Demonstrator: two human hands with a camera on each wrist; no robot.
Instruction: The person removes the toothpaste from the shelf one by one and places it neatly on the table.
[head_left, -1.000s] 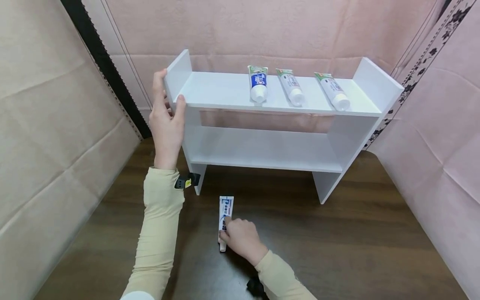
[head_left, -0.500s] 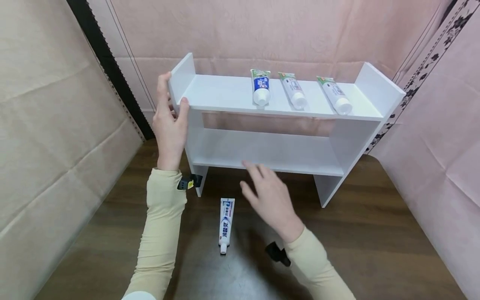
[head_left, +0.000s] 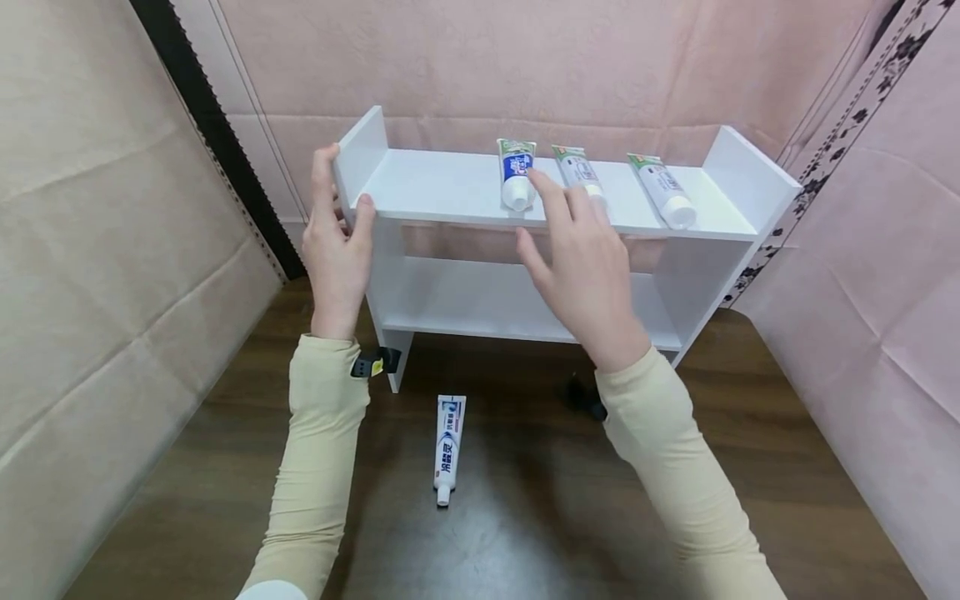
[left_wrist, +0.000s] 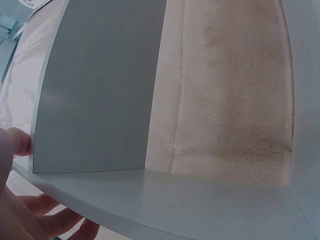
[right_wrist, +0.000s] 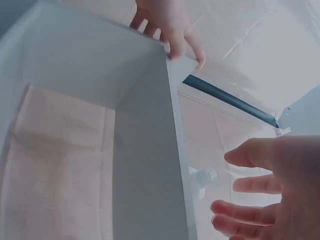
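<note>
My left hand grips the left side panel of a white two-tier shelf, its thumb at the front edge. The left wrist view shows fingers curled around that board. Fingers spread, my right hand is raised in front of the top tier and holds nothing. Its index fingertip overlaps the edge of a blue-and-white toothpaste tube in the head view. Beside that lie two paler toothpaste tubes, the nearer one partly hidden by the hand. Another toothpaste tube, white with blue print, lies on the table.
The shelf stands on a dark wooden table. Its lower tier sits under the top one. Pink cloth hangs behind, and pale cloth walls enclose both sides.
My right hand has left the toothpaste tube on the table and risen to the right, up to the top tier. That tube has stayed put. My left hand keeps its grip.
</note>
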